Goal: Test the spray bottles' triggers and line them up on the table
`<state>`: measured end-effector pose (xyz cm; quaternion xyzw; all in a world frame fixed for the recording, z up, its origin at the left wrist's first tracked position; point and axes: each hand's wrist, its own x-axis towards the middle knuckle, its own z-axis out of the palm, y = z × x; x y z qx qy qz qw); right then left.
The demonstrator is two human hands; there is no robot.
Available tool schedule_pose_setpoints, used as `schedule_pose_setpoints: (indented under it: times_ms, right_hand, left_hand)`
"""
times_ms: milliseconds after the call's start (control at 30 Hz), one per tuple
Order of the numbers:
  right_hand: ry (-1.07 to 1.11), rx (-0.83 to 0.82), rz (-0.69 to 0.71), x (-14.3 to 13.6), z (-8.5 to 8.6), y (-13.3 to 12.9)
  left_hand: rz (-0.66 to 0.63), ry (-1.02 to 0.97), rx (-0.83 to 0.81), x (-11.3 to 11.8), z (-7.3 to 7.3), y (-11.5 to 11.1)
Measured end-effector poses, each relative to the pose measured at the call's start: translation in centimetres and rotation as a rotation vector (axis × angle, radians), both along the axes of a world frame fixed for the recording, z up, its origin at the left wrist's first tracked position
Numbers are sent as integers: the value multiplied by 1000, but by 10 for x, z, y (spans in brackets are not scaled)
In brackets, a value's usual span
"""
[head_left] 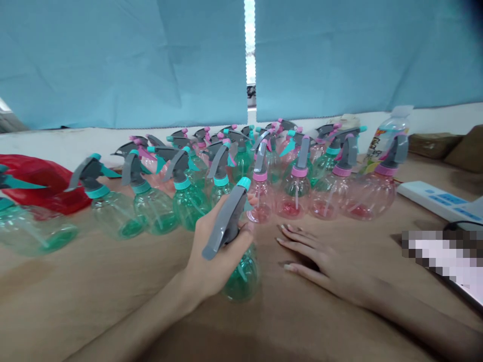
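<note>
While the left hand (209, 274) wraps the neck of the green bottle (242, 285), the right hand (335, 266) lies palm down on the table (275, 322), right of it, not touching. Bottle's long axis roughly upright, nozzle (244, 183) facing away; can't tell if base is seated.

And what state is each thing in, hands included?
Held green spray bottle: upright, spray head on
Left hand: closed around its neck
Right hand: open, palm down, fingers spread
Other green spray bottles: standing, heads on
Pink spray bottles: standing, heads on
Drink bottle: standing, cap unclear
Red plastic: crumpled
Power strip: lying flat, power unclear
Blue curtain: drawn, narrow gap
</note>
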<state>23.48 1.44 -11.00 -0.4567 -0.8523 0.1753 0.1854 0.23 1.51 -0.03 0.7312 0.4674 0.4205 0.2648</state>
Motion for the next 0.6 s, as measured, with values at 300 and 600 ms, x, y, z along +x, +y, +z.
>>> schedule_pose_setpoints:
  times_ms: [300,600]
  right_hand:
    - [26,-9,-24,-2,1,-1]
    - [-28,-11,-15,-1,1,0]
  left_hand:
    - [10,34,24,1,2,0]
    - [16,24,-4,1,3,-1]
